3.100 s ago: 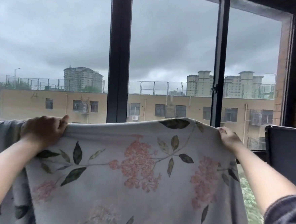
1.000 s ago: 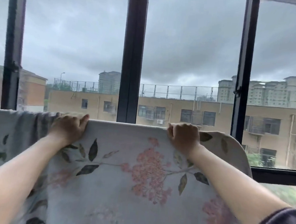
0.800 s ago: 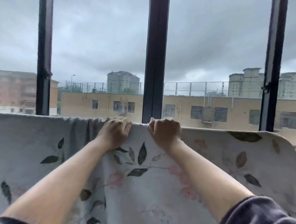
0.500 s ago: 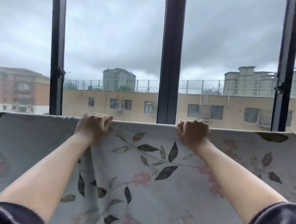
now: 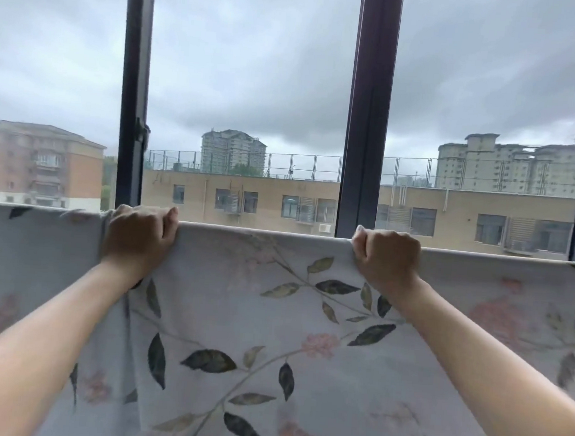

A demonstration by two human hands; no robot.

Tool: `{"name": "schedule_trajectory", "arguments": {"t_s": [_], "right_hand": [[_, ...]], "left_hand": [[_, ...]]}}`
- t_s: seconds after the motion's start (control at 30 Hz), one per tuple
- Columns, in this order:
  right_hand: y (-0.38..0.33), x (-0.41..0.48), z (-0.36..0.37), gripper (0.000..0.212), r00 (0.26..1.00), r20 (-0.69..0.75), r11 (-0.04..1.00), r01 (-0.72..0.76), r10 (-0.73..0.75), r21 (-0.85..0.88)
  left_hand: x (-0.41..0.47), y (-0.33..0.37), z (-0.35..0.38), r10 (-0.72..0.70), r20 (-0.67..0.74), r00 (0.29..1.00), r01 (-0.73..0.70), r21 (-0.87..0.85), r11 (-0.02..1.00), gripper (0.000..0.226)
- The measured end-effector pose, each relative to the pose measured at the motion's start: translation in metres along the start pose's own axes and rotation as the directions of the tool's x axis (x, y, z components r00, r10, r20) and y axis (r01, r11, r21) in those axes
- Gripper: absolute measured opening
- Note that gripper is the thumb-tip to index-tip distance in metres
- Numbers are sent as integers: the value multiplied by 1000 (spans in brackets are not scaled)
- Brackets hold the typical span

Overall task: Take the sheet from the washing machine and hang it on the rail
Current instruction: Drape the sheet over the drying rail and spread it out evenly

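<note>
Window (image 5: pixel 367 121) behind; left hand (image 5: pixel 140 238), right hand (image 5: pixel 387 259) both grip sheet (image 5: pixel 255 317) top edge.

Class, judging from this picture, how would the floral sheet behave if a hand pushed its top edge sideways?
Probably floppy: the sheet hangs in soft folds below the left hand. Pushed, it would likely bunch rather than slide whole, since gathered pleats sit beside that hand.

The rail itself is hidden under the floral sheet (image 5: pixel 256 300), which drapes over it in a level fold crossing in front of the thick window post (image 5: pixel 367 121). Both hands grip that fold: the left hand (image 5: pixel 138 238) well left of the post, the right hand (image 5: pixel 385 258) just right of it.
</note>
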State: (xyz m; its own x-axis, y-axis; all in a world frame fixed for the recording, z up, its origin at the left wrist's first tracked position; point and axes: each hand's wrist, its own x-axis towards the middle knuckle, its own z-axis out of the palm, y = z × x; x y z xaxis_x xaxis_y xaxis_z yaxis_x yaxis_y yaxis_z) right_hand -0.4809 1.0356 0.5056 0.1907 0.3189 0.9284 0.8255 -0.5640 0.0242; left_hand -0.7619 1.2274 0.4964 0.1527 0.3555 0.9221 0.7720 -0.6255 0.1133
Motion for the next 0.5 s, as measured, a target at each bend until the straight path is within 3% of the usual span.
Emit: {"name": "schedule_trajectory", "arguments": {"t_s": [0.17, 0.3, 0.4, 0.5], "right_hand": [[-115, 10, 9, 56, 991, 37, 989, 134, -131, -64], [-175, 14, 10, 54, 971, 56, 973, 229, -231, 41], [-182, 12, 9, 56, 975, 63, 977, 213, -214, 24], [-179, 11, 8, 59, 988, 39, 988, 151, -150, -21]], "left_hand": [[-2, 2, 11, 12, -66, 998, -13, -21, 1000, 52], [1, -6, 14, 63, -97, 993, -67, -46, 997, 43], [7, -26, 14, 177, -93, 980, -183, -69, 981, 41], [14, -72, 15, 175, -61, 983, -181, -107, 978, 45]]}}
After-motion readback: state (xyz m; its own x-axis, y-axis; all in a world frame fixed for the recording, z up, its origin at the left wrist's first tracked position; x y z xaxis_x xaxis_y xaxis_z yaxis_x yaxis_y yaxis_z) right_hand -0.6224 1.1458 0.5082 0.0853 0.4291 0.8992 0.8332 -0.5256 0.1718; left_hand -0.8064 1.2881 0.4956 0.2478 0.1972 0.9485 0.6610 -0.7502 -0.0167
